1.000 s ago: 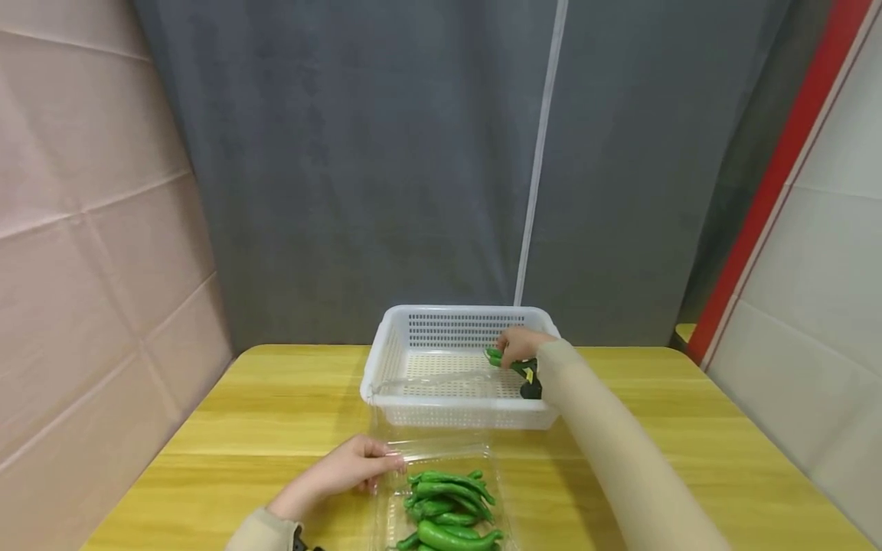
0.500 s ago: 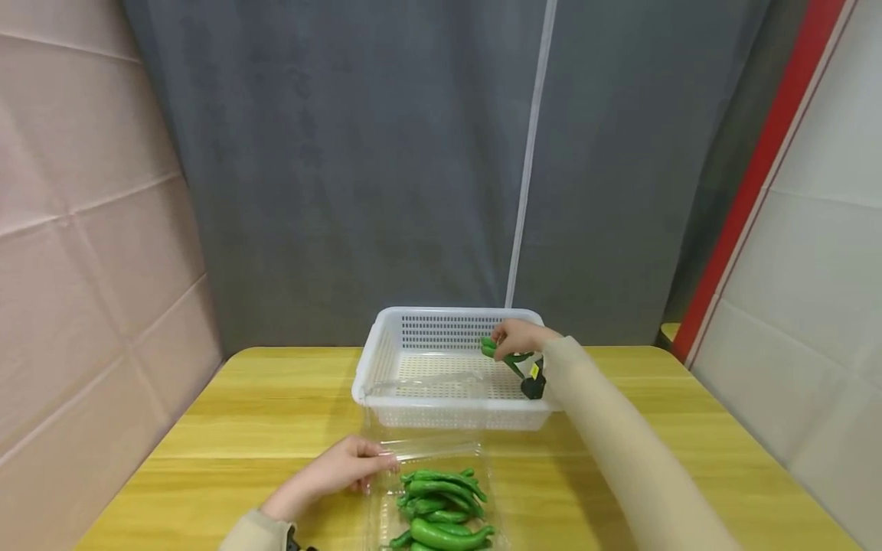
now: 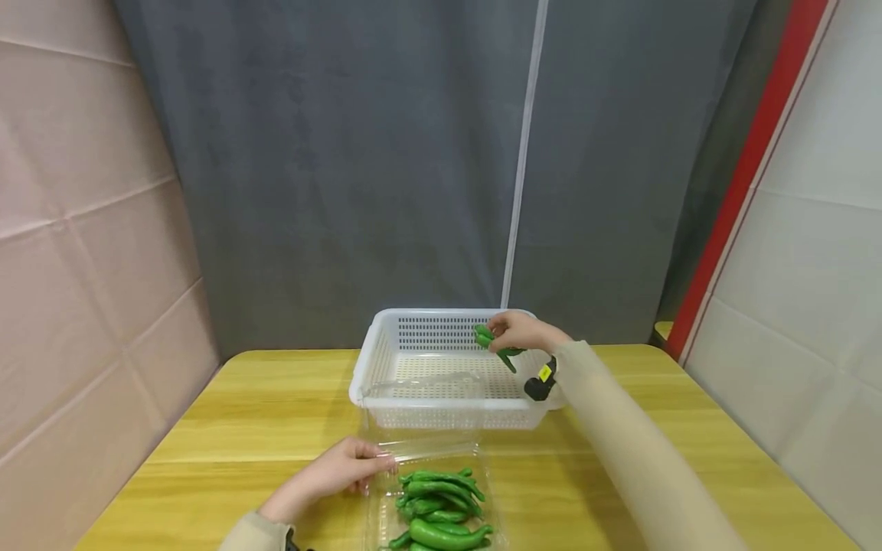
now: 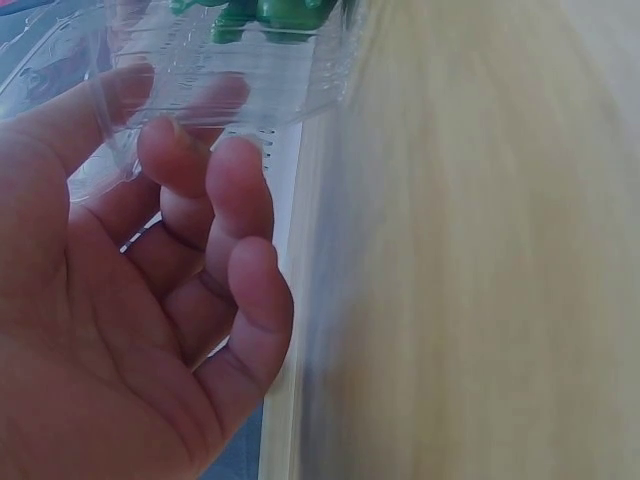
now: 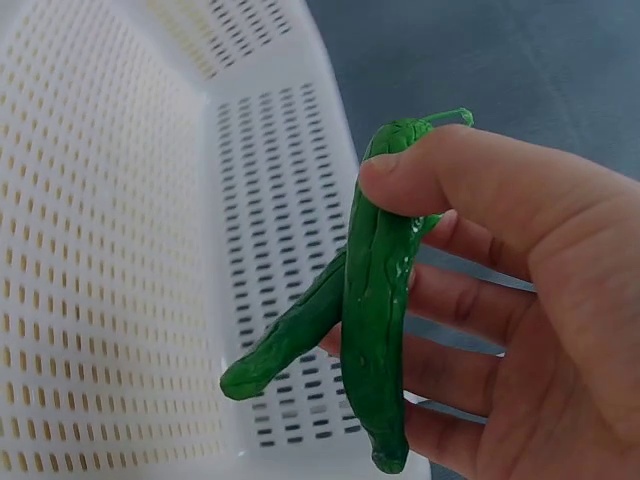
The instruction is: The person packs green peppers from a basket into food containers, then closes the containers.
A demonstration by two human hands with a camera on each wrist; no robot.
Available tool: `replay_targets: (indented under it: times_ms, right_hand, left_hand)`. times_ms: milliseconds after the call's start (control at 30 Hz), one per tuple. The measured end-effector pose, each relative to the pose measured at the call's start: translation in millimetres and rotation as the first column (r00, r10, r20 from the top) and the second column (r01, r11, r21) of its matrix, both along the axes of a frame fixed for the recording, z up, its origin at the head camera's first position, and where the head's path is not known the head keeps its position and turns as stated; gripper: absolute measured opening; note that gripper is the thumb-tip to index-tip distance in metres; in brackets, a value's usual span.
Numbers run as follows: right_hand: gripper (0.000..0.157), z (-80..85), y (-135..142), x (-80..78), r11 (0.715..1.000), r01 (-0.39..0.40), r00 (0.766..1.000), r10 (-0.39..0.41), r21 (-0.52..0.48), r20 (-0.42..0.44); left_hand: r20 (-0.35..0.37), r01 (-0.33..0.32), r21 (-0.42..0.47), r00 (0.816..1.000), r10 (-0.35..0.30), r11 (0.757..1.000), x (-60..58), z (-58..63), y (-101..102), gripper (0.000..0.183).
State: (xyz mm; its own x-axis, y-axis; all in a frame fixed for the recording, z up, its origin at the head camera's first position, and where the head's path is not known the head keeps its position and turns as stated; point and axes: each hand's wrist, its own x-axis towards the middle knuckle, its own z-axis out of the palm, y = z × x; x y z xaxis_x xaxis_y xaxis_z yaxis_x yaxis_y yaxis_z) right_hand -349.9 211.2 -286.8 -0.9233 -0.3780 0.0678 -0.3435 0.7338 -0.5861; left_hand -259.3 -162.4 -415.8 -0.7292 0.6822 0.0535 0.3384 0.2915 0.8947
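Observation:
Two green chili peppers (image 5: 375,310) are pinched between the thumb and fingers of my right hand (image 3: 524,333), above the right side of a white perforated plastic basket (image 3: 365,363). In the right wrist view the peppers cross, hanging tips down over the basket's slotted wall. My left hand (image 3: 344,465) pinches the left edge of a clear plastic clamshell box (image 3: 441,450) near its hinge side. Inside that box lies a heap of several green chili peppers (image 3: 441,493). In the left wrist view the fingers (image 4: 240,190) curl beside the clear plastic.
The clamshell's raised clear lid (image 3: 423,389) overlaps the basket's front wall in the head view. Both containers are on a wooden table (image 3: 276,413). A dark grey curtain (image 3: 344,168) hangs behind, with pale panels on both sides.
My right hand has risen inside the basket's right side, lifting the chili peppers with it. The left hand keeps its grip on the clamshell box. The head view has shifted slightly.

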Motion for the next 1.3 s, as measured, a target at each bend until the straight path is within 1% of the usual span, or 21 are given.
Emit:
replay_targets:
  times_ms: [100,200,333,467,600,667,767,867,967,1100,1200,1300]
  right_hand:
    - [0.047,0.9,1,4.9,0.999,0.003,1.0,-0.003,-0.055,0.001]
    - [0.041,-0.9,2,7.3,0.996,-0.01,1.0,0.008,-0.089,-0.015]
    - [0.035,-4.2,4,12.2,0.994,-0.03,0.998,0.023,-0.107,-0.062]
    - [0.031,-10.5,8,18.1,0.988,-0.043,0.996,0.031,-0.149,-0.086]
    - [0.026,-18.5,10,22.7,0.974,-0.06,0.993,0.036,-0.217,-0.11]
    - [0.027,-21.8,11,25.6,0.968,-0.062,0.991,0.031,-0.243,-0.13]
    - [0.033,-24.6,8,32.1,0.955,-0.064,0.989,0.023,-0.288,-0.144]
    - [0.038,-25.3,5,40.0,0.941,-0.061,0.991,0.018,-0.331,-0.133]
    - [0.04,-25.7,2,46.9,0.93,-0.064,0.991,0.016,-0.363,-0.132]
    - [0.041,-26.3,0,54.7,0.917,-0.052,0.989,-0.006,-0.396,-0.145]
    - [0.042,-26.5,1,60.8,0.896,-0.044,0.988,-0.026,-0.443,-0.151]
    - [0.041,-25.2,3,66.6,0.868,-0.033,0.986,-0.052,-0.495,-0.157]
  left_hand:
    - [-0.007,-0.001,-0.007,1.0,0.001,1.0,-0.4,-0.5,-1,0.026]
    - [-0.013,-0.006,-0.017,1.0,0.005,1.0,-0.9,-1.8,-1,0.027]
    - [-0.023,-0.006,-0.014,1.0,0.005,1.0,-1.8,-3.0,-1,0.028]
    - [-0.026,-0.001,-0.013,1.0,0.001,1.0,-1.6,-3.7,0,0.027]
    - [-0.023,0.005,-0.013,1.0,-0.005,1.0,-0.5,-3.4,0,0.026]
    - [-0.024,0.006,-0.006,1.0,-0.006,1.0,0.2,-2.6,-1,0.026]
    - [-0.029,0.004,0.003,1.0,-0.004,1.0,1.5,-1.2,-2,0.025]
    - [-0.026,0.008,0.007,1.0,-0.008,1.0,2.8,-0.8,-4,0.025]
    - [-0.02,0.01,0.011,1.0,-0.01,1.0,3.6,-1.3,-5,0.026]
    - [-0.015,0.008,0.017,1.0,-0.007,1.0,3.8,-1.7,-5,0.026]
    - [-0.018,0.007,0.014,1.0,-0.006,1.0,3.4,-1.7,-5,0.025]
    - [-0.021,0.006,0.011,1.0,-0.005,1.0,2.3,-1.7,-6,0.024]
